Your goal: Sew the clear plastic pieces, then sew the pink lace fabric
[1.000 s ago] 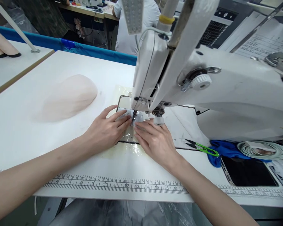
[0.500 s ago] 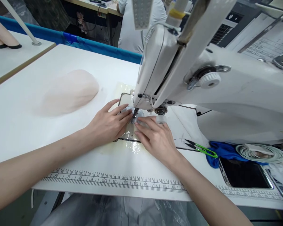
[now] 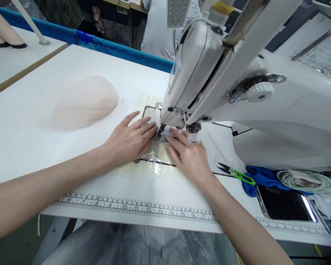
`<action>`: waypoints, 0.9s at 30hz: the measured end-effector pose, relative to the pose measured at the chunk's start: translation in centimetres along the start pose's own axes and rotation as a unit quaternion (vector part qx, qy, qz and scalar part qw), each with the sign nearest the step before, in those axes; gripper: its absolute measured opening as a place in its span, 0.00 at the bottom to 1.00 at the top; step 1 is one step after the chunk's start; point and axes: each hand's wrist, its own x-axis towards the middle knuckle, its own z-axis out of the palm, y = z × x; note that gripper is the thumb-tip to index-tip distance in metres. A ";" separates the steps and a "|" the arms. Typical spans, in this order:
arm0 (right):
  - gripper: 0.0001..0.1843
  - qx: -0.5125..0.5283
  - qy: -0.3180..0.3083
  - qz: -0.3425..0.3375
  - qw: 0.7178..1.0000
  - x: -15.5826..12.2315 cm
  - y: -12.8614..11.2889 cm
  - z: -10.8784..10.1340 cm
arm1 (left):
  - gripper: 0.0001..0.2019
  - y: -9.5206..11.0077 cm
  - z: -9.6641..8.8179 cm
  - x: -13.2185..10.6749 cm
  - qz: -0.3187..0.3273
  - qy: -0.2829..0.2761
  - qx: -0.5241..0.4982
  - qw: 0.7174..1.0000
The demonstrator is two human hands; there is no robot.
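A white sewing machine [image 3: 193, 73] leans into view from the right, its metal presser foot [image 3: 161, 131] low over the shiny plate. Just left of the foot lies my left hand [image 3: 129, 140], palm down, fingers stretched out and a little spread. From the other side my right hand [image 3: 189, 152] reaches the plate, its fingers slightly bent and apart, tips close to the foot. Clear film [image 3: 157, 167] covers the machine bed under and in front of the hands. Whether thin fabric lies beneath my fingertips, I cannot tell.
Sheer beige fabric [image 3: 85, 103] lies on the white table at left. A printed ruler [image 3: 135, 208] follows the front edge. At right are green thread snips [image 3: 237, 175], a blue cloth [image 3: 262, 175], a coiled cord [image 3: 303, 180] and a phone [image 3: 287, 204]. A person [image 3: 160, 29] sits beyond.
The view has shifted slightly, so the machine and table appear a little further right and higher. Both hands stay beside the presser foot, with little change in their fingers.
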 end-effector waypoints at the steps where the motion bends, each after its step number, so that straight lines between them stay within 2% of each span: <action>1: 0.16 0.001 -0.001 0.002 1.000 0.0 0.0 0.0 | 0.17 0.0 -0.1 0.0 -0.004 0.003 -0.002 1.000; 4: 0.16 0.054 0.000 0.025 0.998 0.2 0.0 -0.7 | 0.16 -0.1 -0.5 -0.2 -0.018 0.008 -0.017 1.000; 6: 0.14 0.187 -0.019 0.056 0.981 0.3 -0.1 -1.5 | 0.17 0.0 -0.8 -0.3 -0.015 0.015 -0.057 0.998; 7: 0.12 0.283 -0.042 0.072 0.956 0.4 -0.1 -1.9 | 0.18 0.1 -1.0 -0.3 -0.008 0.017 -0.098 0.995; 9: 0.06 0.466 -0.090 0.108 0.874 0.6 -0.2 -2.8 | 0.15 0.2 -1.6 -0.3 0.002 0.011 -0.227 0.974; 10: 0.05 0.530 -0.108 0.126 0.832 0.6 -0.3 -3.2 | 0.11 0.2 -2.0 -0.3 -0.005 -0.008 -0.311 0.950; 12: 0.08 0.595 -0.121 0.159 0.779 0.8 -0.4 -3.5 | 0.06 0.1 -2.8 -0.2 -0.058 -0.074 -0.480 0.872; 15: 0.15 0.637 -0.125 0.181 0.738 0.9 -0.6 -3.4 | 0.10 -0.2 -3.9 -0.3 -0.179 -0.164 -0.635 0.733; 16: 0.16 0.650 -0.126 0.183 0.727 0.9 -0.6 -3.3 | 0.11 -0.3 -4.1 -0.3 -0.203 -0.172 -0.658 0.704; 17: 0.17 0.662 -0.129 0.185 0.715 0.9 -0.7 -3.1 | 0.12 -0.3 -4.3 -0.3 -0.215 -0.170 -0.671 0.689; 18: 0.19 0.674 -0.133 0.187 0.702 0.9 -0.8 -2.9 | 0.12 -0.3 -4.5 -0.3 -0.214 -0.163 -0.674 0.688; 19: 0.21 0.688 -0.138 0.191 0.687 0.9 -1.0 -2.8 | 0.12 -0.3 -4.7 -0.2 -0.206 -0.153 -0.668 0.698; 22: 0.27 0.728 -0.156 0.193 0.640 0.9 -1.3 -2.8 | 0.12 0.0 -5.4 -0.1 -0.173 -0.114 -0.616 0.760; 24: 0.25 0.743 -0.170 0.182 0.622 1.1 -1.6 -3.3 | 0.13 0.2 -6.1 0.0 -0.163 -0.106 -0.578 0.793; 27: 0.17 0.745 -0.187 0.175 0.616 1.5 -2.2 -4.4 | 0.14 0.0 -7.4 0.1 -0.159 -0.119 -0.530 0.824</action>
